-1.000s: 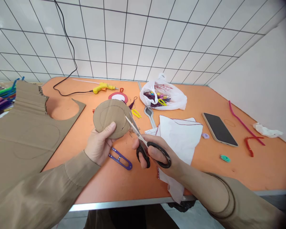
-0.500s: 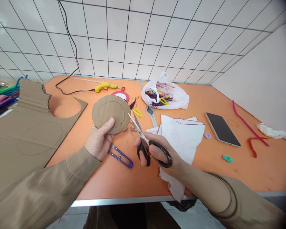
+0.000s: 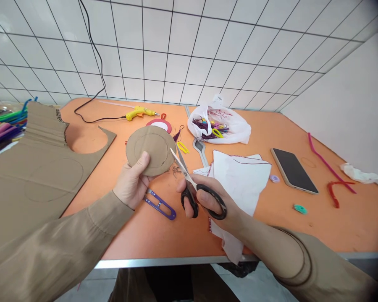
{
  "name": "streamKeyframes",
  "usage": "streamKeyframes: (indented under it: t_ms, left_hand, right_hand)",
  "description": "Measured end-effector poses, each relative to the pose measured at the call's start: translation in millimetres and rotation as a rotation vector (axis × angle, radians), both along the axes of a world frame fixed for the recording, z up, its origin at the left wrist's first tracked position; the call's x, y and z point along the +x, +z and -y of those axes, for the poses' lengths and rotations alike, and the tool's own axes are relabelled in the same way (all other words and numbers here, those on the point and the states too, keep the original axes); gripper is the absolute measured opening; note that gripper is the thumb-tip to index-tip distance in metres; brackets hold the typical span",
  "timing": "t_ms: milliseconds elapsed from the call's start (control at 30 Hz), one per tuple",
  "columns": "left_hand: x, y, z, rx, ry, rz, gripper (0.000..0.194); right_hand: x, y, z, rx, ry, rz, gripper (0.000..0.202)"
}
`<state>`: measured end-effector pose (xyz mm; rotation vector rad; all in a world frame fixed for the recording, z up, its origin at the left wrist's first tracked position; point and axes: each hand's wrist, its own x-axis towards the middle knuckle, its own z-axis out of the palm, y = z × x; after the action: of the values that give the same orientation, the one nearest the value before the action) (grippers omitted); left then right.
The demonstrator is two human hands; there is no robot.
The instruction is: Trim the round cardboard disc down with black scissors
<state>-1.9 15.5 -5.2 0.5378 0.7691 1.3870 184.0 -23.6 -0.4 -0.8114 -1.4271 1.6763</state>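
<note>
On the far left I see pipe cleaners (image 3: 4, 126) beside a big cardboard sheet (image 3: 34, 167) with a round bite cut out. My left hand (image 3: 132, 182) pinches the near edge of the cardboard disc (image 3: 151, 151), thumb on top, holding it just above the orange table (image 3: 164, 235). Purple snips (image 3: 160, 204) lie just near of that hand. My right hand (image 3: 208, 199) grips the black-handled scissors (image 3: 193, 186), blades parted at the disc's right edge. Further right lie white cloth (image 3: 242, 180) and a phone (image 3: 293, 170).
</note>
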Motion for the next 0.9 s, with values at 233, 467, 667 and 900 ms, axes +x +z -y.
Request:
streamKeyframes:
  t_ms: [233, 467, 667, 900]
  left_hand:
    - [-2.5, 0.7, -2.7, 0.059, -0.070, 0.019, 0.038]
    - [-3.0, 1.4, -1.7, 0.074, -0.106, 0.031, 0.034]
    - [-3.7, 1.6, -2.5, 0.083, -0.129, 0.036, 0.032]
    - [-4.6, 3.3, -3.1, 0.047, -0.129, 0.047, 0.034]
  right_hand:
    - [-0.7, -0.9, 0.3, -0.021, -0.007, 0.025, 0.047]
    - [-0.5, -1.5, 0.3, 0.000, 0.018, 0.008, 0.045]
    - [0.3, 0.7, 0.5, 0.009, 0.020, 0.017, 0.046]
    - [0.0, -0.3, 0.7, 0.016, 0.012, 0.006, 0.047]
